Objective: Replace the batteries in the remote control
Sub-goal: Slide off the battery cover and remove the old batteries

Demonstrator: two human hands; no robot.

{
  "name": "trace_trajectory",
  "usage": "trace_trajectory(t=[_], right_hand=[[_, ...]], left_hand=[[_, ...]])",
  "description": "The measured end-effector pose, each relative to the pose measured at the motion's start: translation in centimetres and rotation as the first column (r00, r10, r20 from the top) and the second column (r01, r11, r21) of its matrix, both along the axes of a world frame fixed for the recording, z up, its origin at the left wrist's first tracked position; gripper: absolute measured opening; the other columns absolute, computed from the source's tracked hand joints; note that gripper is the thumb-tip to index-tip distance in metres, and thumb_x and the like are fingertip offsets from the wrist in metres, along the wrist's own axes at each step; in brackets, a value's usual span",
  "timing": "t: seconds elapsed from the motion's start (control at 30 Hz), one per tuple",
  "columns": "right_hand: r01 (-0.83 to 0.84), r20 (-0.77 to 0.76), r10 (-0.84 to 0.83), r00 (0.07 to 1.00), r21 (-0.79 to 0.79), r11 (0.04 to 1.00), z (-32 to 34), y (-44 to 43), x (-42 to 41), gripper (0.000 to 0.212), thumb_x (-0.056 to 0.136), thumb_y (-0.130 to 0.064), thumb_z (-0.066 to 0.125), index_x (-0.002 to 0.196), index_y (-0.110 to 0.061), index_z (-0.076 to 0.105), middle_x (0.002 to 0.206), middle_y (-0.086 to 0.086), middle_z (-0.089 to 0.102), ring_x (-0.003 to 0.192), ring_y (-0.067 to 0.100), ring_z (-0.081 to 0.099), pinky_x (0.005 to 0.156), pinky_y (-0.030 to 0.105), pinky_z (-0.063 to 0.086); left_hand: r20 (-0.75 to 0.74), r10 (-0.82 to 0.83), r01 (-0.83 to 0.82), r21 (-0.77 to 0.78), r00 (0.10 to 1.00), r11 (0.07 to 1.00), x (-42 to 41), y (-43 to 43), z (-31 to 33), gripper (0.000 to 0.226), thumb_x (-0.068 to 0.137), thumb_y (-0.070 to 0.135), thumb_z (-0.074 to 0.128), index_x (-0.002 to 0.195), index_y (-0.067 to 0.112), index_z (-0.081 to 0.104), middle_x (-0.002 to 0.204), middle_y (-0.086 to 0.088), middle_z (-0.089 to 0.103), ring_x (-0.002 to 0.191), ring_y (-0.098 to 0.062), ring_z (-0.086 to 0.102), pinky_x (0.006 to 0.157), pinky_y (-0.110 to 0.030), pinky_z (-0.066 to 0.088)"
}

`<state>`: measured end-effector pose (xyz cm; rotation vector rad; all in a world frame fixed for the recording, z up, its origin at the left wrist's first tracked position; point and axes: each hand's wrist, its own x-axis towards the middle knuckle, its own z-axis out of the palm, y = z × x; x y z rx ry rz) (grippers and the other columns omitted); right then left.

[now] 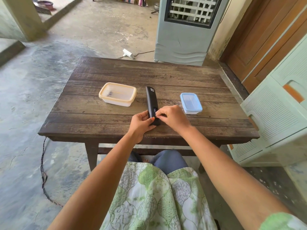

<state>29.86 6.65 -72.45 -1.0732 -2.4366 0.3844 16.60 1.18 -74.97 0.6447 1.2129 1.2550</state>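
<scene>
The black remote control (152, 103) lies back-up on the wooden counter (182, 77), left hand (141, 121) clamped round its near end while the right hand (171, 116) pinches at the battery cover. It looks light, rigid and slick, so grip the narrow sides; whether the cover is loose, I cannot tell.

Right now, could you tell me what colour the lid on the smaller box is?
Light blue lid, clearest in the head view.

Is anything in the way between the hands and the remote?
Nothing visible is. The left hand holds the near end of the remote, and the right hand has fingertips on its back.
</scene>
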Motion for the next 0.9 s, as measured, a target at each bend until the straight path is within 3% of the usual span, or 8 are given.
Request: trace_trajectory(t=[0.33, 0.6, 0.8, 0.9], right_hand=[[0.031, 0.037, -0.033, 0.999, 0.071, 0.997, -0.7, -0.8, -0.6, 0.01, 0.077, -0.003, 0.062, 0.08, -0.001, 0.071, 0.079, 0.014, 0.072, 0.07, 0.03, 0.067, 0.063, 0.041, 0.056], [0.074, -0.102, -0.077, 0.992, -0.031, 0.997, -0.9, -0.5, -0.3, 0.007, 0.073, -0.002, 0.064, 0.076, -0.005, 0.069, 0.079, 0.01, 0.071, 0.071, 0.023, 0.067, 0.065, 0.042, 0.056], [0.055, -0.087, -0.062, 0.994, -0.082, 0.995, -1.4, -1.4, 0.0, 0.027, 0.08, -0.003, 0.058, 0.104, -0.01, 0.071, 0.103, 0.009, 0.068, 0.087, 0.021, 0.066, 0.078, 0.036, 0.057], [0.114, -0.155, -0.135, 0.979, -0.137, 0.984, -1.3, -2.0, -0.3, 0.023, 0.081, -0.007, 0.059, 0.1, -0.01, 0.073, 0.103, 0.009, 0.069, 0.08, 0.019, 0.067, 0.075, 0.033, 0.058]], left_hand=[[-0.027, 0.011, -0.01, 0.015, 1.0, 1.0, 0.1, -0.1, 0.0, 0.041, 0.09, -0.005, 0.05, 0.13, 0.0, 0.047, 0.114, -0.01, 0.061, 0.082, -0.011, 0.062, 0.065, -0.018, 0.055], [0.011, 0.056, -0.056, 0.012, 0.998, 0.998, 0.0, -0.1, 0.1, 0.036, 0.09, -0.006, 0.049, 0.126, -0.001, 0.05, 0.11, -0.01, 0.061, 0.083, -0.012, 0.062, 0.067, -0.019, 0.055], [0.022, 0.074, -0.074, 0.01, 0.997, 0.997, 0.4, -0.2, 0.1, 0.035, 0.089, -0.006, 0.05, 0.124, 0.0, 0.051, 0.108, -0.009, 0.062, 0.083, -0.011, 0.062, 0.066, -0.018, 0.055], [0.025, 0.07, -0.07, 0.008, 0.997, 0.997, 0.3, -0.2, 0.2, 0.036, 0.089, -0.005, 0.051, 0.125, 0.001, 0.051, 0.108, -0.009, 0.063, 0.078, -0.008, 0.064, 0.067, -0.019, 0.055]])
